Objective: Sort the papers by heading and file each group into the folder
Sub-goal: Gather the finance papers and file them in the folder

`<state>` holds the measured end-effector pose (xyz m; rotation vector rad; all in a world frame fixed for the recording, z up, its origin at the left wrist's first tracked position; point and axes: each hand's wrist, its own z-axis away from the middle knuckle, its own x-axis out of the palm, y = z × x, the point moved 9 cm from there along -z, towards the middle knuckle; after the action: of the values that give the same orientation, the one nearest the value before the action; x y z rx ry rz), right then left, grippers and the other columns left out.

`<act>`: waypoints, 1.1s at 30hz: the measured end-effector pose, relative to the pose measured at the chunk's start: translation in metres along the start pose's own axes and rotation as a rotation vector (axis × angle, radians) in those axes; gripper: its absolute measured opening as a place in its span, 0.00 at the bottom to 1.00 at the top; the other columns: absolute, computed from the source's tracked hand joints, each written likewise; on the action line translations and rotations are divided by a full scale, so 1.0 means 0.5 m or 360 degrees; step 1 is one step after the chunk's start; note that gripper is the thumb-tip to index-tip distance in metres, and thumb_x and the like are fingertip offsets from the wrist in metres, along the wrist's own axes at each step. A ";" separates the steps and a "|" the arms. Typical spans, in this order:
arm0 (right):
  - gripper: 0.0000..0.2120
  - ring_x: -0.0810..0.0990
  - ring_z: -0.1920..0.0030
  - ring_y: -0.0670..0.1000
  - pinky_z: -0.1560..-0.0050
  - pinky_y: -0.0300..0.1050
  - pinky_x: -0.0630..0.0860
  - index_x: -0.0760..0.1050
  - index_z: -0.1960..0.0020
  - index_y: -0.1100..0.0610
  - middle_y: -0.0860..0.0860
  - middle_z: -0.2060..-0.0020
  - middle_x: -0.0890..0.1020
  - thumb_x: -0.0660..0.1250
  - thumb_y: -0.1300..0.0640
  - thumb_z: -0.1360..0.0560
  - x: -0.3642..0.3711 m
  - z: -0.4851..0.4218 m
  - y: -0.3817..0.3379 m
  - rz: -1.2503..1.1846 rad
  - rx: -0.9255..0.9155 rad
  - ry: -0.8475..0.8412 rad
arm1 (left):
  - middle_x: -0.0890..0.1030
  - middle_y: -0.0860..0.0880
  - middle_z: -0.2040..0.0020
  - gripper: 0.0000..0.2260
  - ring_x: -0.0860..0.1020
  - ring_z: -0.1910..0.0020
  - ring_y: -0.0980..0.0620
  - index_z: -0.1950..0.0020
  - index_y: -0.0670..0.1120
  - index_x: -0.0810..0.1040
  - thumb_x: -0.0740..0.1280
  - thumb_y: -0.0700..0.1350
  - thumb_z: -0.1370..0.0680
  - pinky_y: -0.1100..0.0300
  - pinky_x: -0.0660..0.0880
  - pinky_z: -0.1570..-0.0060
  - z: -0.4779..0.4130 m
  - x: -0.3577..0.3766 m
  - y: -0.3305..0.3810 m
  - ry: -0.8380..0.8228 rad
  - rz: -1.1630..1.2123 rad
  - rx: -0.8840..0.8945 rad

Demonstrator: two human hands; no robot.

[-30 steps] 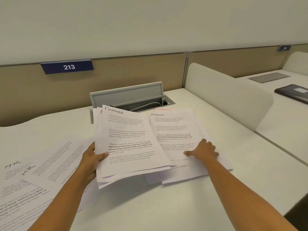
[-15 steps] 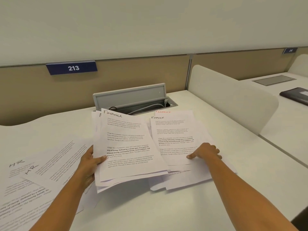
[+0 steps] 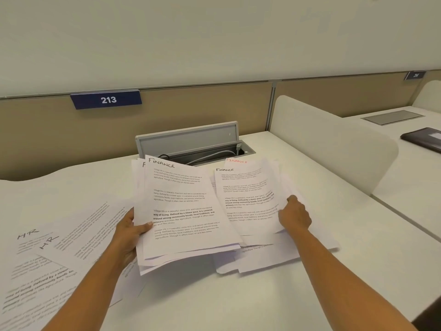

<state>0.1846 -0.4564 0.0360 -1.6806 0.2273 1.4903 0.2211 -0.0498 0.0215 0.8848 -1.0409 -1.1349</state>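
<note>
Right, the left hand [image 3: 130, 232] grips the Finance stack [image 3: 183, 211] at centre, thumb pressed on top and the other fingers hidden beneath. It's raised off the bench [image 3: 238, 302], likely so more sheets can join it. At three o'clock of it, the right hand [image 3: 294, 216] curls its fingers round the right edge of the Finance pile [image 3: 248, 199] on the bench, seemingly to gather it. The HR sheets [image 3: 59, 242] lie apart at eight o'clock, keeping the headings separate. There's no folder I can identify.

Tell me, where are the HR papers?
In the head view, the HR papers lie flat at the left of the desk, beside the left hand holding the Finance stack.
</note>
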 end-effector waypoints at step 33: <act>0.15 0.81 0.53 0.53 0.51 0.47 0.77 0.74 0.45 0.61 0.53 0.53 0.82 0.72 0.58 0.29 0.140 0.140 -0.131 -0.1403 0.0025 -0.1024 | 0.81 0.48 0.50 0.16 0.80 0.55 0.44 0.40 0.50 0.72 0.61 0.33 0.23 0.53 0.81 0.69 0.029 0.013 0.031 -0.0114 0.0099 0.0097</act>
<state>0.1946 -0.3408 0.0104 -0.9714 -0.7516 1.2182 0.2122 -0.0533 0.0416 0.8594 -1.1592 -1.0943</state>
